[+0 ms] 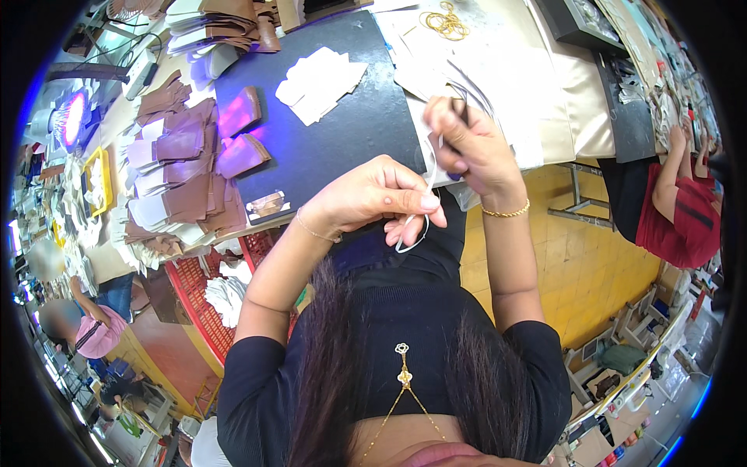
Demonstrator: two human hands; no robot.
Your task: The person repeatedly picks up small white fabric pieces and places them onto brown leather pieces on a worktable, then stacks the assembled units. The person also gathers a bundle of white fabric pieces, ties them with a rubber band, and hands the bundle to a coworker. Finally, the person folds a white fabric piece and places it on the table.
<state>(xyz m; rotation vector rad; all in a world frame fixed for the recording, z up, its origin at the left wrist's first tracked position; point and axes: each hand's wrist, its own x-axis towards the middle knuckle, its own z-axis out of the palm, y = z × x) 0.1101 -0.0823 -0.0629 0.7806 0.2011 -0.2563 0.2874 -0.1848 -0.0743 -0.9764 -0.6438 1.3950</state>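
Note:
A thin white strip (430, 167) runs between my two hands, and its lower part loops below the left fingers. My left hand (381, 194) pinches it between thumb and fingers at the table's near edge. Higher and to the right, my right hand (476, 148) is closed round the strip's upper part. Something dark brown shows by the right fingers, too blurred to name. Several loose strips (472, 82) lie on the table just beyond that hand. White flat pieces (320, 82) are piled on the black mat (342, 148) ahead.
Stacks of brown and white leather-like pieces (179, 167) cover the table's left side, near a lit lamp (71, 118). Gold-coloured cord (445, 22) lies at the far side. A red basket (194, 300) stands below left. A person in red (681, 218) works at right.

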